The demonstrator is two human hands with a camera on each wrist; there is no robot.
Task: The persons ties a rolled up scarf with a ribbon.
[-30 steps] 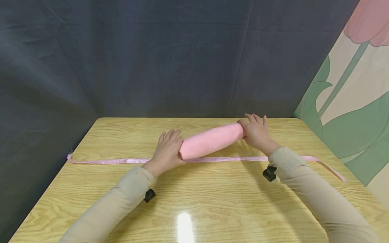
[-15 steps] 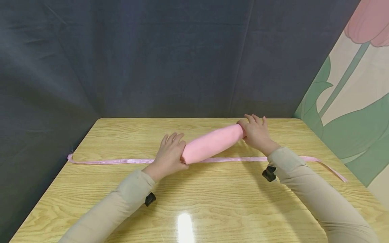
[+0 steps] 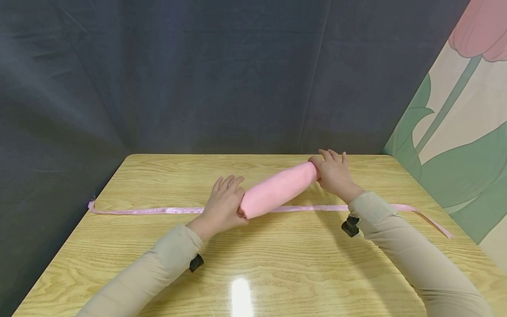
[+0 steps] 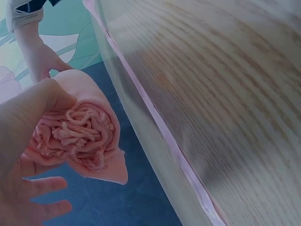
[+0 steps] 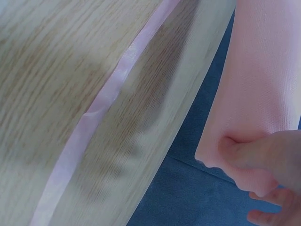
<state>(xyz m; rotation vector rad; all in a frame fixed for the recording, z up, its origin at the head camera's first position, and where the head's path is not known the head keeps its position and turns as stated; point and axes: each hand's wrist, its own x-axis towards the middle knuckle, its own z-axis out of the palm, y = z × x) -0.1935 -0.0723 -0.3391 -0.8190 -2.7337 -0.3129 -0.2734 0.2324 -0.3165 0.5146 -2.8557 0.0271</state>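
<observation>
A pink scarf (image 3: 279, 189), rolled into a thick cylinder, is held above the table at a slant, its left end nearer to me. My left hand (image 3: 223, 204) grips that end, thumb and some fingers round it, the other fingers spread. In the left wrist view the scarf's end (image 4: 77, 134) shows coiled layers with fringe strands inside and a loose corner hanging down. At the far right end my right hand (image 3: 334, 174) pinches the roll, the thumb pressed into the cloth (image 5: 263, 70). A pink satin ribbon (image 3: 158, 211) lies across the table, partly hidden behind the left hand and right sleeve.
The ribbon's left end reaches the left edge of the wooden table (image 3: 277, 251), and its right tail bends toward me. A dark curtain (image 3: 222, 79) hangs behind and to the left. On the right stands a wall with painted tulips (image 3: 443, 176).
My left hand has moved a little to the right and toward me, swinging the scarf's left end with it, so the roll slants more. My right hand stays nearly still.
</observation>
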